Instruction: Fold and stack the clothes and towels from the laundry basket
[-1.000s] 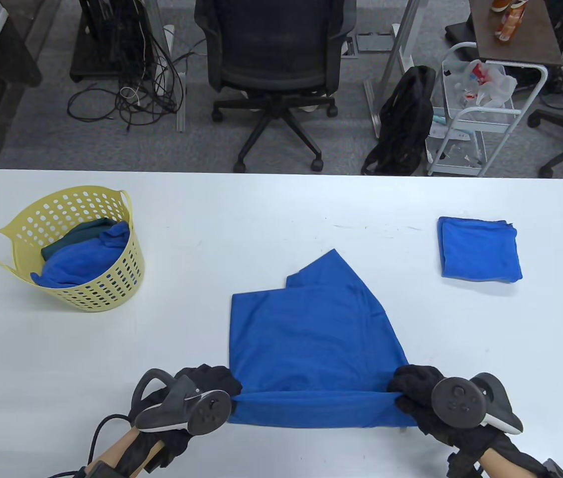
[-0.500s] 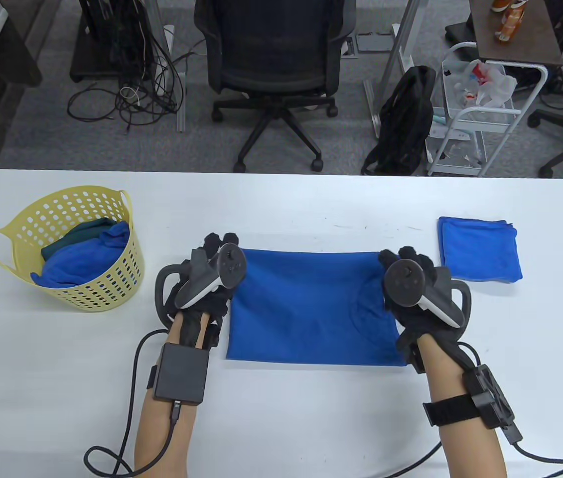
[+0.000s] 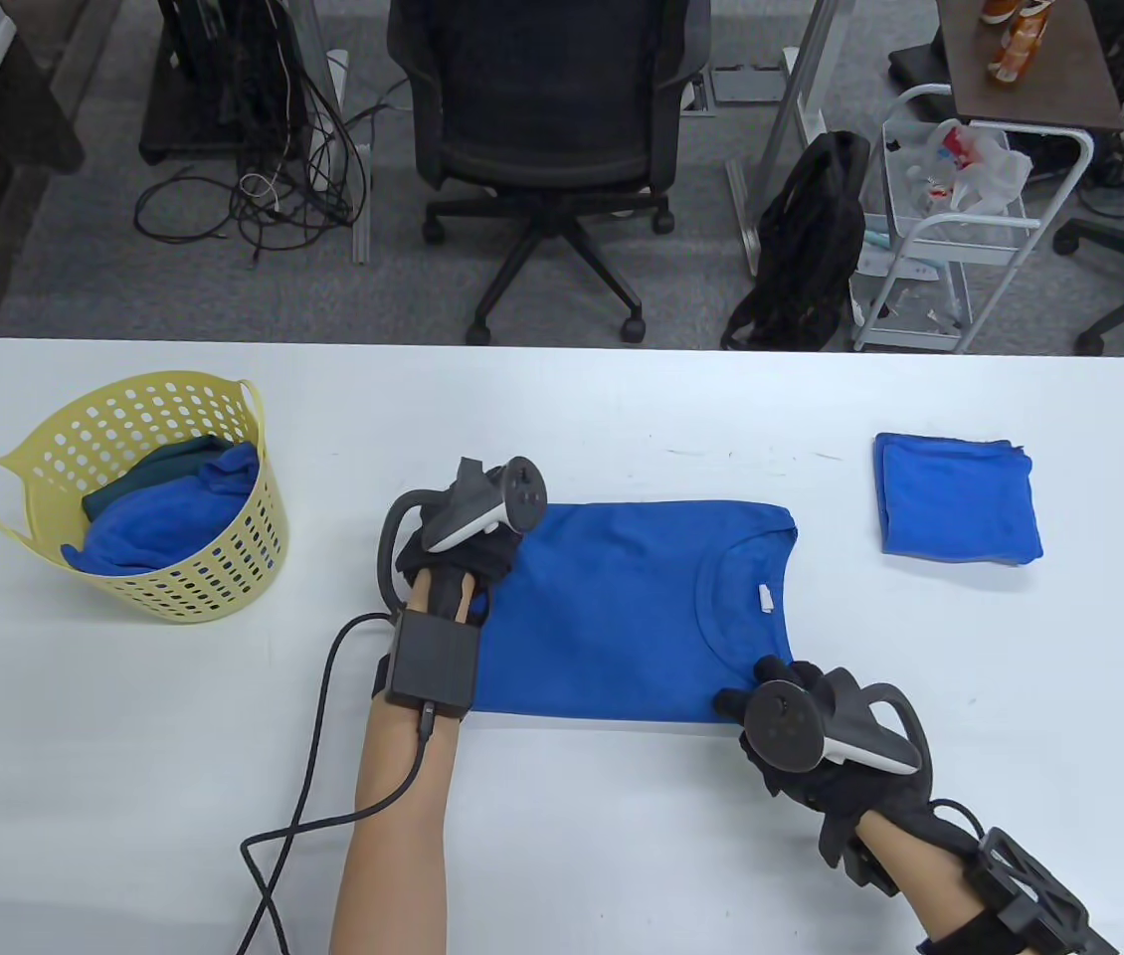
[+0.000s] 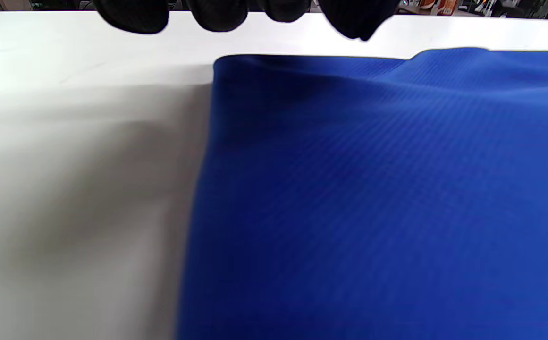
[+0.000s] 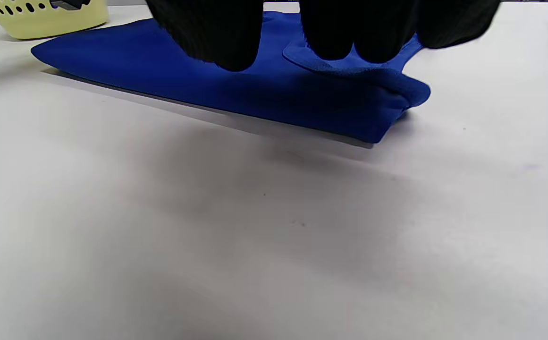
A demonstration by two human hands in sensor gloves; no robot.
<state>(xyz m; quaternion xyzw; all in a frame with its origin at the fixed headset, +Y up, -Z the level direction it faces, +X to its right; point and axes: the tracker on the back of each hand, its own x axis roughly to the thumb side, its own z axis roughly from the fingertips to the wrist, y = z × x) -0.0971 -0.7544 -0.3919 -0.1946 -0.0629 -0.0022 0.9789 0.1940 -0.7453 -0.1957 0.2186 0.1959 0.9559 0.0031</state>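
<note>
Blue knit fabric, a T-shirt (image 3: pixel 622 607) folded to a flat rectangle with its collar and white neck label turned toward the right, lies at the middle of the white table (image 3: pixel 562 418). The left hand (image 3: pixel 453 567) rests at the shirt's left edge near the far corner; in the left wrist view its gloved fingertips (image 4: pixel 217 14) hang side by side above the fabric's far left corner, only loosely bent and closed on nothing, though whether they touch the cloth cannot be told. The right hand (image 3: pixel 806 736) sits at the shirt's near right corner, just below the collar; in the right wrist view its fingers (image 5: pixel 330 33) reach down over that corner (the thumb set apart from the others), straight rather than curled, and whether they pinch the cloth cannot be told. A yellow perforated laundry basket (image 3: pixel 214 587) stands at the table's left, well apart from the shirt, and holds a blue towel (image 3: pixel 164 517) with a dark green garment (image 3: pixel 159 463) behind it. A folded blue towel (image 3: pixel 958 497) lies near the table's right side, beyond the shirt's far right corner and clear of it.
</note>
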